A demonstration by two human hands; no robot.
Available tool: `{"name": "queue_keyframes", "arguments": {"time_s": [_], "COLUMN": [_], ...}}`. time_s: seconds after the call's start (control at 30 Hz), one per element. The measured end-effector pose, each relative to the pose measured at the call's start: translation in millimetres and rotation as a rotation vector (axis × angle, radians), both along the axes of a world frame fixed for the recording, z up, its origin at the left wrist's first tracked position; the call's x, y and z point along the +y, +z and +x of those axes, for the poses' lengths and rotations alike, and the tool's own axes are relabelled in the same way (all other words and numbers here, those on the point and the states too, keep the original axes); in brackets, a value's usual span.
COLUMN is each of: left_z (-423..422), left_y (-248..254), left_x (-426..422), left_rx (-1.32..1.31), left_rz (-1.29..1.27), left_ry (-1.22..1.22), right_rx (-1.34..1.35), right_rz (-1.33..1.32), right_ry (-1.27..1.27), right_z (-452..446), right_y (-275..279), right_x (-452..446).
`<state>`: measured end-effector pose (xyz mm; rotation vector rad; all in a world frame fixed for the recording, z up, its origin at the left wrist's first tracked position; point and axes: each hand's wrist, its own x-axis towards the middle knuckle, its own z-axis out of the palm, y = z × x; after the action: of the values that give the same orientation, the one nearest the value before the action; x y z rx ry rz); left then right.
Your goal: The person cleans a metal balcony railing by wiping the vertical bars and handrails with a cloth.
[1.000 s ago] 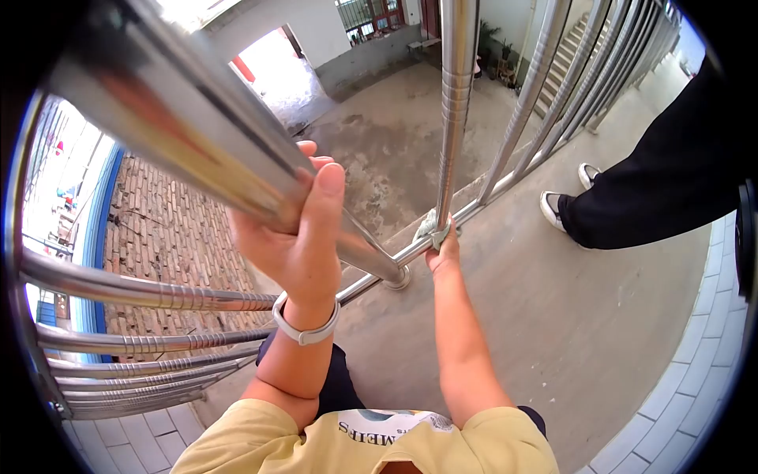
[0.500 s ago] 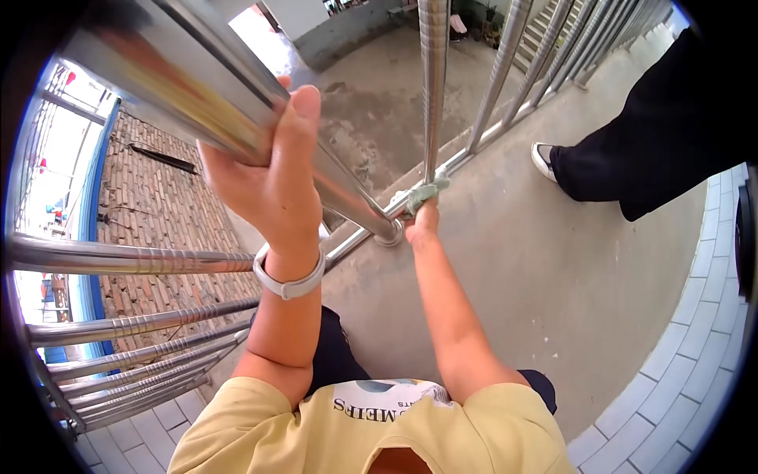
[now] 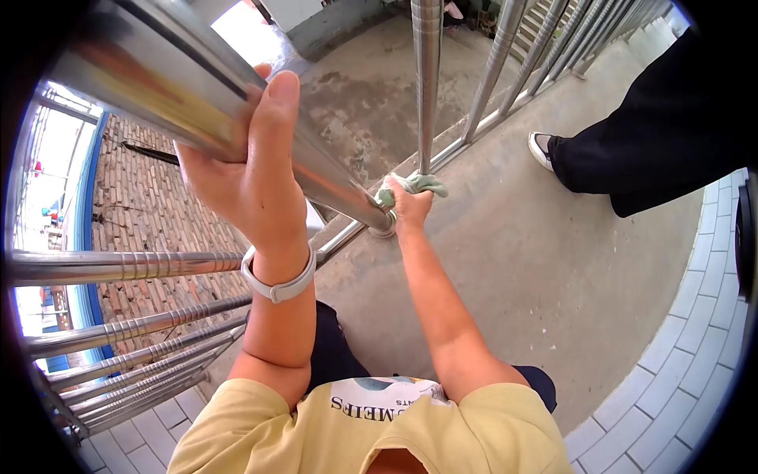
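My left hand (image 3: pixel 264 174), with a pale band on its wrist, is wrapped round the thick metal post (image 3: pixel 178 87) at the upper left; its thumb lies along the near side. My right hand (image 3: pixel 412 207) grips a pale green cloth (image 3: pixel 429 186) on the low bottom rail (image 3: pixel 344 235). The cloth sits beside the foot of the thick post and at the base of a thinner upright bar (image 3: pixel 426 87). Part of the cloth sticks out past my right fingers.
A person's leg in black trousers (image 3: pixel 639 150) and a shoe (image 3: pixel 542 150) are at the right. More railing bars (image 3: pixel 126 266) run at the left. Beyond the railing are a lower courtyard (image 3: pixel 355 110), stairs (image 3: pixel 537 28) and a brick surface (image 3: pixel 150 213). Pale tiles (image 3: pixel 671 355) edge the floor.
My right hand and the cloth have shifted along the bottom rail to the foot of the thick post. My left hand keeps its hold on the post. The view has tilted downward.
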<state>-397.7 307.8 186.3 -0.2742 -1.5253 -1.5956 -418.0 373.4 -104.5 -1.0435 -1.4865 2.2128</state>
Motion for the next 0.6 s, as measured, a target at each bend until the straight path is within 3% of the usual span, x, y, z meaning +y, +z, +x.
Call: {"name": "queue_keyframes", "arguments": {"time_s": [0.13, 0.23, 0.3, 0.37, 0.43, 0.5, 0.6], "left_z": [3, 5, 5, 6, 7, 6, 7], "left_y": [5, 5, 5, 6, 7, 5, 5], "left_x": [5, 5, 5, 6, 5, 4, 4], "left_rx": [-0.05, -0.056, -0.046, -0.063, -0.071, -0.055, -0.067], "left_rz": [0.021, 0.003, -0.01, 0.017, -0.005, -0.008, 0.01], "left_ry": [0.028, 0.019, 0.018, 0.007, 0.024, -0.008, -0.015], "right_rx": [0.008, -0.1, -0.188, -0.163, -0.148, 0.036, 0.134], "right_rz": [0.262, 0.115, 0.192, 0.125, 0.098, -0.216, -0.408], "right_ry": [-0.01, 0.022, -0.016, -0.095, -0.107, 0.047, 0.126], "right_z": [-37, -43, -49, -61, -52, -42, -34], "right_y": [-76, -56, -51, -76, -56, -38, -30], "right_x": [11, 19, 18, 15, 18, 26, 31]}}
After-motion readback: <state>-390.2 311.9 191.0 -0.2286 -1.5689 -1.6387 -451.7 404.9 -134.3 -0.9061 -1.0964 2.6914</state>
